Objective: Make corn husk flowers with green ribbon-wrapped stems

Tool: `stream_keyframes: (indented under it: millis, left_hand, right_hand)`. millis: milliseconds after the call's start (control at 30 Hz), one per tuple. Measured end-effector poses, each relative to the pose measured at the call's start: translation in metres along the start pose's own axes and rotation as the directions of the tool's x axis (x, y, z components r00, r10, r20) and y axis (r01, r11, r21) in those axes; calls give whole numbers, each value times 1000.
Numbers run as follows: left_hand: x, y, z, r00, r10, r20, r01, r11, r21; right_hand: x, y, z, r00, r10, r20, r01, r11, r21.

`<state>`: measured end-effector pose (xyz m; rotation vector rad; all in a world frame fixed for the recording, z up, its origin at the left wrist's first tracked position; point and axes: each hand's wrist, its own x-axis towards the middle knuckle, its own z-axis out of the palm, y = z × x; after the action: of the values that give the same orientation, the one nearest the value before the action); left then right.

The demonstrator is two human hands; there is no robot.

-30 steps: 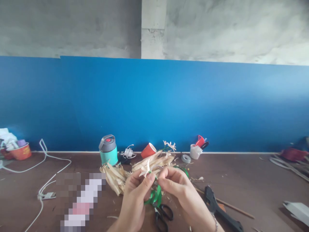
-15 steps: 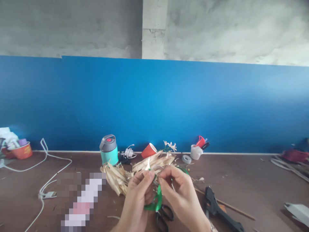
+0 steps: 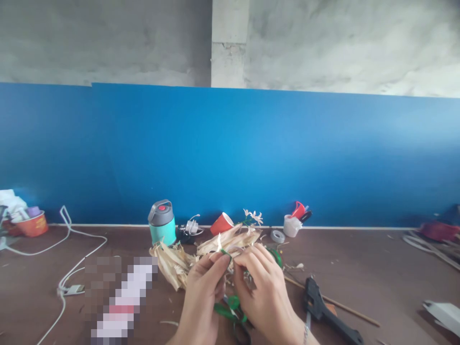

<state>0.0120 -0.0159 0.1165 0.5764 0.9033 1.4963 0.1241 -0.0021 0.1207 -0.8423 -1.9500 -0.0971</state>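
Note:
Close together at the lower middle are my two hands. My left hand (image 3: pixel 206 287) pinches a small green-wrapped stem (image 3: pixel 225 253) with a pale tip between thumb and finger. Beside it, my right hand (image 3: pixel 260 282) has its fingers bent together at the stem's right side; what they hold is too small to make out. Green tape (image 3: pixel 225 312) hangs and loops below the hands, over black-handled scissors (image 3: pixel 242 333). Behind the hands lie dry, pale husks (image 3: pixel 174 266) and small white flowers (image 3: pixel 256 218) on green stems.
A teal flask (image 3: pixel 162 230), a tipped orange cup (image 3: pixel 222 224), a tape roll (image 3: pixel 278 236) and a white cup (image 3: pixel 292 226) stand along the blue partition (image 3: pixel 230 153). A black glue gun (image 3: pixel 328 311) and a thin stick (image 3: pixel 354 314) lie right. White cables (image 3: pixel 77 263) lie left.
My right hand has turned, its fingers closing in and its back now facing more toward me. The green tape below has dropped and shifted over the scissors. My left hand has barely moved.

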Motion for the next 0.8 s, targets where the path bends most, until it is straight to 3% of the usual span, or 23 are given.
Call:
stream_keyframes:
  millis: [200,300,333,400,467,533,667,800]
  left_hand:
    - [1,2,-1,998,52,22,-52,999,4]
    - [1,4,0,999,51,-10,-51,998,-22]
    - [1,5,1,998,52,-20,-52,998,-26]
    - [0,7,2,997,63,-32,-64,998,-18]
    - [0,7,3,996,85,-24,-85,996,1]
    - [1,6,3,995,94,15,-94,995,21]
    - [2,4,2,988,109,112,-116,992,59]
    - [4,5,1,980,112,166,-127,988,85]
  right_hand:
    - [0,1,0,999,38,28,-40,996,76]
    - [1,1,0,969,233,81,-247,934,258]
    - [1,1,-1,936,325,134,-352,866,354]
    - [3,2,-2,830,470,300,-554,633,542]
    - [5,5,-2,721,517,461,-672,360,647]
    - [6,8,-2,663,499,558,-708,173,685]
    - [5,13,-3,628,429,649,-719,1,695]
    - [5,15,-5,610,447,655,-726,-15,687]
